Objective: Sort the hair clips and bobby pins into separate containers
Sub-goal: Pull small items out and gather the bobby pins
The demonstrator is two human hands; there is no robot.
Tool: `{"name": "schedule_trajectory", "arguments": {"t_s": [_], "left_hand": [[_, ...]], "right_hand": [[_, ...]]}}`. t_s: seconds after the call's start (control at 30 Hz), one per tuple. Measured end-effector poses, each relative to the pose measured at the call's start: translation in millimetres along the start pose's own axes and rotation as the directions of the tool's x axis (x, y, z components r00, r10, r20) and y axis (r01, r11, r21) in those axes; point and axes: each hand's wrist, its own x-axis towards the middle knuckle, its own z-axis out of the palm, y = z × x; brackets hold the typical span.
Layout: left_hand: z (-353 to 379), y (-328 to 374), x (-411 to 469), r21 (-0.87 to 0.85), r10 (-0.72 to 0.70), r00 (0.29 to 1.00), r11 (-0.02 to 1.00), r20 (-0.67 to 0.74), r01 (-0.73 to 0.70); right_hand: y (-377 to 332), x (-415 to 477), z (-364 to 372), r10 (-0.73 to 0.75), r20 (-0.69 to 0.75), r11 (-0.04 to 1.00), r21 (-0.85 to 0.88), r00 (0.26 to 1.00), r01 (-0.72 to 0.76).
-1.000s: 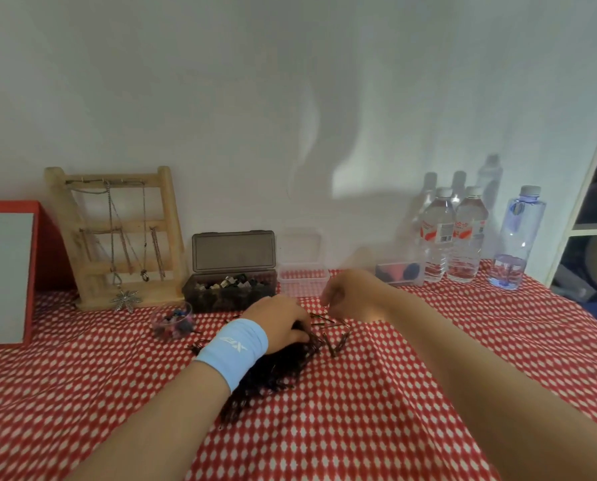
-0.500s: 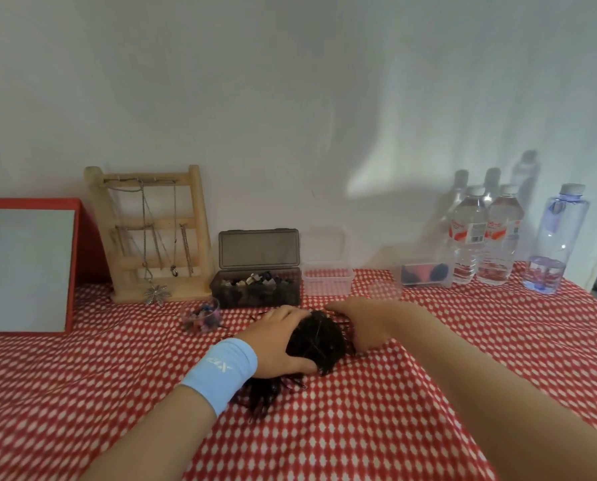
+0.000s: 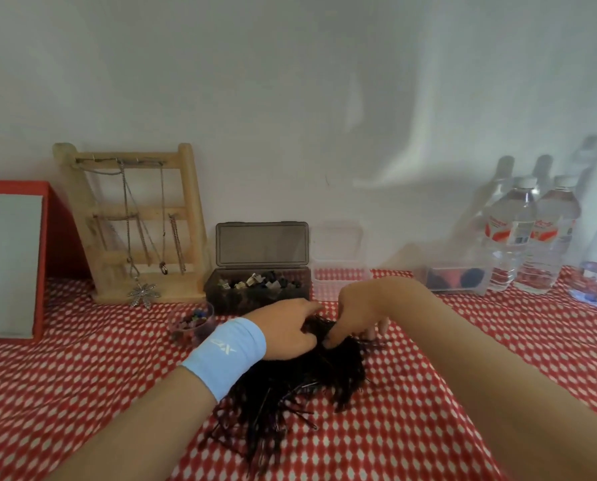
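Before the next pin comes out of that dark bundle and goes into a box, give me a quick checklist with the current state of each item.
1. Bundle held steady: ok. The left hand rests on the dark bundle.
2. Pin gripped: cannot tell. The right hand has fingertips at the bundle's top edge, but what they pinch is hidden.
3. Dark box open: ok, lid upright, small pieces already inside.
4. Clear box open: ok, lid up, looks empty.
5. Path to the boxes: ok, both sit just behind the hands on the tablecloth.
6. Loose pins left: ok, several show at the bundle's near edge.
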Motion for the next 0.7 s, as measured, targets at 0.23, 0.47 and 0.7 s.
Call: {"name": "schedule_trajectory", "arguments": {"t_s": [0.23, 0.47, 0.7], "left_hand": [[9.4, -11.8, -1.5, -0.094, 0.159, 0.977, 0.98, -0.142, -0.173], [18.9, -25.7, -2.6, -0.194, 0.156, 0.954, 0.958, -0.257, -0.21], [20.1, -21.8, -9.8, -0.293, 0.037, 0.932, 0.944, -0.361, -0.151]], "right_hand": [[-4.8, 31.6, -6.0, -0.079, 0.047, 0.982, -0.169, 0.996, 0.085], [4.7, 34.9, -9.0, -0.257, 0.038, 0.966, 0.002, 0.966, 0.257], [15.0, 25.7, -16.4, -0.305, 0.056, 0.939, 0.184, 0.951, 0.29]]}}
